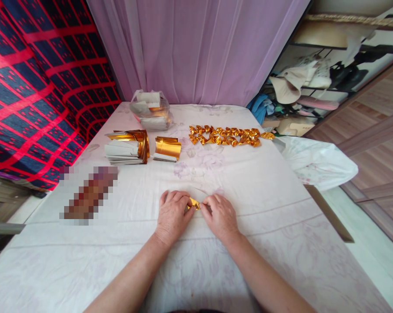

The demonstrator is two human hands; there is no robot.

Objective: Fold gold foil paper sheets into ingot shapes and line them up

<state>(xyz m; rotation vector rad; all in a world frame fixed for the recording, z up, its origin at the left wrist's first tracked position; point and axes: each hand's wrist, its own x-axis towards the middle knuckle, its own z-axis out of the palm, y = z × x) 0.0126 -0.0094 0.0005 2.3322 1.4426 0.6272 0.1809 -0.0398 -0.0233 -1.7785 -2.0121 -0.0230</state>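
Both the left hand [172,215] and the right hand [220,215] pinch one small folded gold foil paper [194,203] on the white flowered cloth [248,195]. Beyond lie two stacks of gold foil sheets [128,147], one clear plastic bag [151,108] and a row of folded gold pieces [227,135], too many to count.

1. The gold paper [194,203] is mostly hidden under both hands; only a small corner shows between them, and its shape cannot be told.
2. The fingers [178,199] curl down over it, tips out of sight.
3. A pixelated patch [89,194] on the bed masks whatever lies there.
4. The bag [151,109] is too cloudy to tell its contents.
5. Both forearms are cut off by the bottom edge.
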